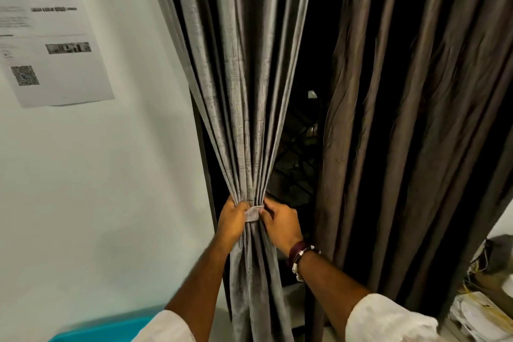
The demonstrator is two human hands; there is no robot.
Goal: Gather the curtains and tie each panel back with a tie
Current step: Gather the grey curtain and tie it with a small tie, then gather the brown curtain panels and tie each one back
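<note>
The left hand (232, 221) squeezes the bunched grey curtain (244, 108) beside the window edge while the right hand (279, 223) pinches the small tie (252, 214) around it, and if either hand's fingers slip, the tie could pop loose and the folds spread out.

Single head-worn wide-angle view, looking forward and slightly down, close on the grey curtain panel (244, 91) at centre, wall (97, 175) at 9 o'clock, brown panel (402, 119) at 3 o'clock.
</note>
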